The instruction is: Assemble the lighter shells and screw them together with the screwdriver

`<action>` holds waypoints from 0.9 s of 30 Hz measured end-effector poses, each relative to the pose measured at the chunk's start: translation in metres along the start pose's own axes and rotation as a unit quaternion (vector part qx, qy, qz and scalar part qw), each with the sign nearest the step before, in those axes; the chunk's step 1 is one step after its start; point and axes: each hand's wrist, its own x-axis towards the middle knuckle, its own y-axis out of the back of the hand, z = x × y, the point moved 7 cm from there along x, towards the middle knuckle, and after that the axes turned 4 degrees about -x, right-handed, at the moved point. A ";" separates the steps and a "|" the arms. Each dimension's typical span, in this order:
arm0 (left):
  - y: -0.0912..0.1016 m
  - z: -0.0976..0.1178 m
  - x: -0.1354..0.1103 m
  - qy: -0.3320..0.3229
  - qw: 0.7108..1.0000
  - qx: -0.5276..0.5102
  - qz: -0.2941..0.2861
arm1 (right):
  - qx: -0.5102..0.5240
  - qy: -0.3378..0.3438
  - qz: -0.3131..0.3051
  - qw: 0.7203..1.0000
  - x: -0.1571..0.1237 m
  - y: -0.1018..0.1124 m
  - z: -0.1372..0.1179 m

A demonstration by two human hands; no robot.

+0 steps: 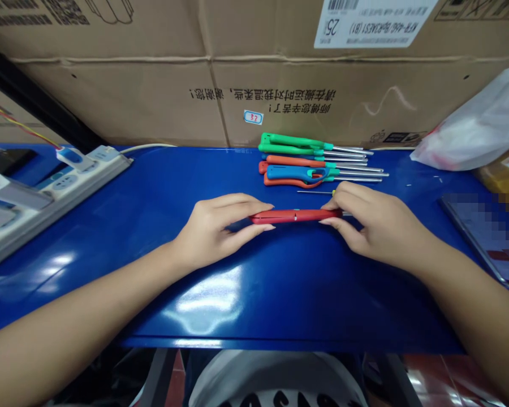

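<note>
A red long-nosed lighter (pixel 296 216) is held level just above the blue table, edge towards me, with a narrow seam along its handle. My left hand (pixel 220 229) pinches the handle's left end between thumb and fingers. At the other end, my right hand (pixel 367 223) grips it near the metal tube, which my fingers mostly hide. Behind it lies a pile of lighters (pixel 297 172) in green, orange and blue, their metal tubes pointing right. A thin screwdriver (pixel 316 192) rests between that pile and my right hand, its yellow handle partly covered by my fingers.
A large cardboard box (pixel 152 102) stands along the back of the blue table (pixel 123 254). A power strip (pixel 63 183) with plugs runs along the left. On the right are a phone-like device (pixel 483 237) and a white plastic bag (pixel 470 124).
</note>
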 end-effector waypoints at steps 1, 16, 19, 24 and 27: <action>0.000 0.001 0.000 -0.005 1.000 -0.002 -0.003 | 0.002 0.000 -0.004 1.000 0.000 0.000 0.000; -0.001 0.004 -0.002 0.024 1.000 -0.014 0.002 | 0.018 0.005 -0.010 1.000 0.000 -0.001 -0.001; 0.000 -0.010 -0.003 0.169 0.980 -0.092 0.051 | 0.018 0.026 0.010 0.999 0.002 0.000 -0.010; -0.023 -0.031 -0.016 0.392 0.859 -0.322 0.071 | 0.041 0.074 0.015 0.996 0.001 -0.008 -0.028; -0.026 -0.031 -0.015 0.378 0.857 -0.344 0.065 | 0.074 0.061 0.026 0.995 -0.001 -0.010 -0.028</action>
